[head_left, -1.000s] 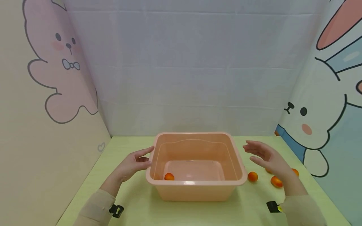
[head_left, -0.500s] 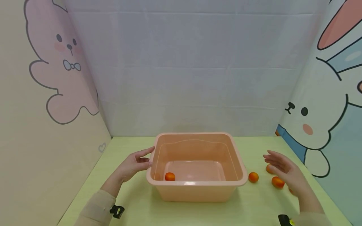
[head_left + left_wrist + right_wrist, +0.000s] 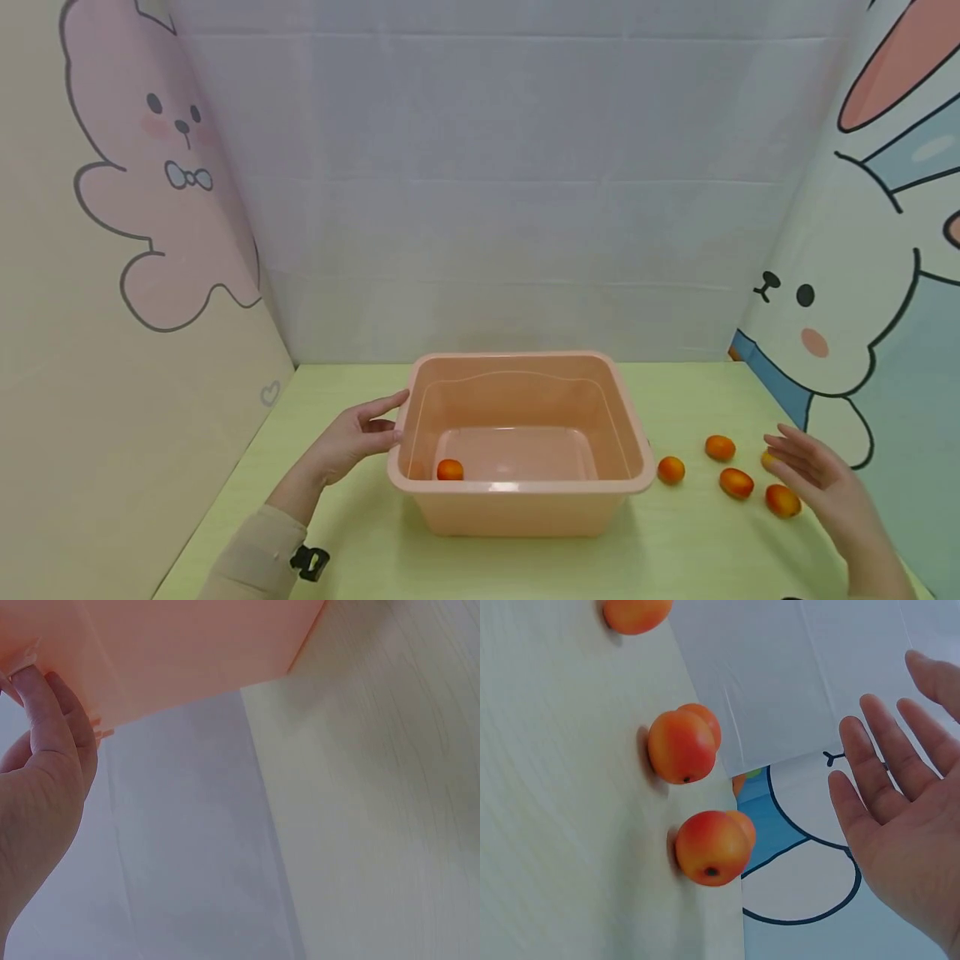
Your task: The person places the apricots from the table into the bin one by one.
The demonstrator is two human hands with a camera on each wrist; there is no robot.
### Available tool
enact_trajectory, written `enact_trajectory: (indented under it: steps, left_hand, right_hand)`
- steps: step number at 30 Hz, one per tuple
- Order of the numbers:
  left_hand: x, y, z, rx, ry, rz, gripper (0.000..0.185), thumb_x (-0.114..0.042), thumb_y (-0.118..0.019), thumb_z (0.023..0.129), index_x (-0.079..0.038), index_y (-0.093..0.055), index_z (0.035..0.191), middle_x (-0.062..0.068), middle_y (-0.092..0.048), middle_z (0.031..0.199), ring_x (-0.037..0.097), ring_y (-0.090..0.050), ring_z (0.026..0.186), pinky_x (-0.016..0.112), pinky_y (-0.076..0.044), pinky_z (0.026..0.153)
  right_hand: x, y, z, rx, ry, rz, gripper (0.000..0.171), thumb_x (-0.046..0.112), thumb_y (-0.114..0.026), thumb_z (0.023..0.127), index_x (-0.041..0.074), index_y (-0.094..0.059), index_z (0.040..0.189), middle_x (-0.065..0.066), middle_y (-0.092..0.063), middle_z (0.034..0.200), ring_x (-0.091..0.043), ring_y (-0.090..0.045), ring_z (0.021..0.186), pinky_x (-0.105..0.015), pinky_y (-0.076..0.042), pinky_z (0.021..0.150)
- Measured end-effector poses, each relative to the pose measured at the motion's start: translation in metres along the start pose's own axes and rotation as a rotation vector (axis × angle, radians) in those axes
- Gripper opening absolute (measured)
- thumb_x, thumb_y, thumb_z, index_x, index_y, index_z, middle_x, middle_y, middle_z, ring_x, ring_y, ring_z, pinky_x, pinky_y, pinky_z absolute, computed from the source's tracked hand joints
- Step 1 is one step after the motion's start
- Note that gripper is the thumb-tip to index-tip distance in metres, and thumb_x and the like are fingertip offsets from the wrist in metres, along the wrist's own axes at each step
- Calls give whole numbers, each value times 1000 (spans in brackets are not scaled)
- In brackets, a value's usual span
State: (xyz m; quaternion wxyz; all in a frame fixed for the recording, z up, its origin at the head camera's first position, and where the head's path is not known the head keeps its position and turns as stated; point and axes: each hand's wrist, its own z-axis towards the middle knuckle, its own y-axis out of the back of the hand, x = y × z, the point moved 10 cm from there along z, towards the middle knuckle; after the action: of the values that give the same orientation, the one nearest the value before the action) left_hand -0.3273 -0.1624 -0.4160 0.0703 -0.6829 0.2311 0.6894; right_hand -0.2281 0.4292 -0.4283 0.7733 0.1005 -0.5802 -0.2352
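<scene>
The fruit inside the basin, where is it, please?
In the head view, the fruit lies in the basin's near-left corner, close to the left hand.

Both hands are bare. The left hand [image 3: 352, 437] comes out of a long beige sleeve [image 3: 251, 560] — close-fitting, with a small black clip-like device [image 3: 309, 561] strapped at the wrist. The right hand [image 3: 825, 483] shows no rings — its sleeve lies out of view.
</scene>
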Motion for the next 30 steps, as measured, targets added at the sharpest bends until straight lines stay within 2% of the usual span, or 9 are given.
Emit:
enact_trajectory:
  steps: [6,9,12,15,18,22,25,29,30]
  left_hand:
    - [-1,1,0,5,-12,2,72,-15,-75,90,-8,-40,152,23,-46,144,25,-61,103,35,-55,87]
    - [0,1,0,4,-8,6,71,-16,-75,90,-8,-41,152,22,-45,145,24,-61,103,35,-55,87]
    - [1,1,1,7,-4,21,71,-17,-74,90,-10,-41,152,22,-45,146,25,-61,104,35,-54,88]
    - [2,1,1,3,3,27,71,-18,-75,90,-11,-41,152,21,-47,144,25,-60,104,36,-54,89]
    - [1,1,0,1,1,21,71,-17,-75,90,-11,-41,152,21,-48,144,26,-60,103,36,-54,89]
    - [0,1,0,1,-6,19,71,-16,-75,90,-11,-41,152,21,-45,145,26,-59,103,35,-55,88]
    - [0,1,0,2,-7,15,71,-16,-75,90,-11,-41,152,21,-45,145,26,-59,102,35,-55,87]
    - [0,1,0,0,1,6,71,-16,-75,89,-10,-41,152,21,-47,143,26,-59,100,35,-55,87]
    - [0,0,0,0,2,5,72,-16,-75,89,-10,-41,152,21,-47,143,26,-59,100,35,-55,87]
  right_hand:
    - [-15,12,-8,-34,5,2,59,-3,-59,97,36,-50,140,36,-56,111,18,-53,97,0,-39,77]
    - [-27,18,-13,-52,-26,8,58,-2,-60,97,41,-49,134,38,-55,109,19,-52,95,-1,-40,75]
    - [-39,22,-15,-70,-64,3,55,2,-62,97,40,-49,134,39,-53,107,20,-52,94,-1,-40,73]
    - [-48,25,-16,-75,-108,-16,52,7,-63,97,36,-48,138,41,-50,106,21,-49,93,-1,-39,72]
    - [-56,25,-16,-56,-157,-73,54,15,-62,99,14,-42,149,44,-44,104,24,-44,91,-1,-38,70]
    - [-67,25,-18,-21,-245,-134,65,27,-60,101,-5,-32,149,47,-37,102,27,-38,89,-1,-36,70]
    - [-74,24,-20,-3,-284,-132,62,32,-60,100,1,-36,148,47,-35,102,27,-37,90,-1,-34,71]
    - [-80,22,-21,23,-268,-90,41,27,-62,100,27,-45,137,47,-36,103,26,-39,90,-3,-36,70]
    - [-81,22,-21,31,-267,-84,40,26,-62,100,28,-45,136,47,-36,104,26,-39,90,-3,-36,70]
